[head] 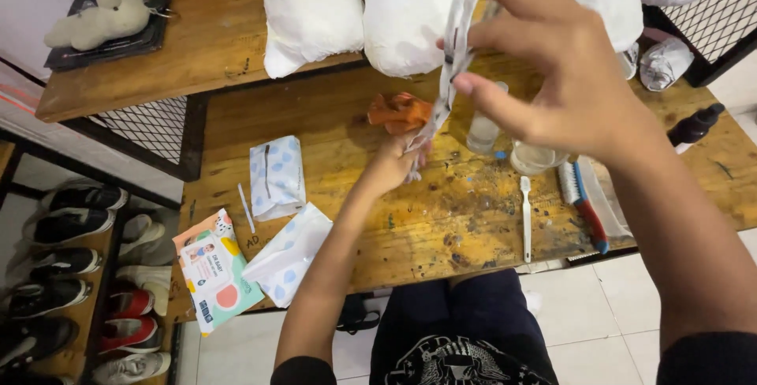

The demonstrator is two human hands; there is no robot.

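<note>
White lace [456, 46] pinched tight in both our hands, left [392, 166] and right [552, 77]; slack could tip the glass [482, 128].

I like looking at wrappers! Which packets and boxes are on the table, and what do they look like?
Soft packet: left of middle, white with blue drops, upright.
Second soft packet: near front edge, white with blue drops, lying flat.
Flat pack: front left corner, teal, orange and white, rectangular.
</note>
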